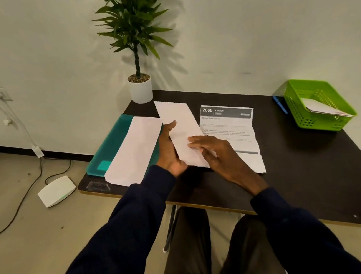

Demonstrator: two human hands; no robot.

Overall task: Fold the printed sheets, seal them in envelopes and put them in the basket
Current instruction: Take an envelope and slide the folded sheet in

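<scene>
A folded white sheet is held up over the dark table, its long side pointing away from me. My left hand grips it from below and from the left, thumb on top. My right hand pinches its near right edge. A printed sheet headed "2666 KITCHEN" lies flat just right of my hands. White envelopes lie on a teal folder at the left. The green basket stands at the far right with a sealed envelope in it.
A potted plant in a white pot stands at the table's back edge. A blue object lies beside the basket. On the floor to the left sit a white router and cables. My legs are under the table's front edge.
</scene>
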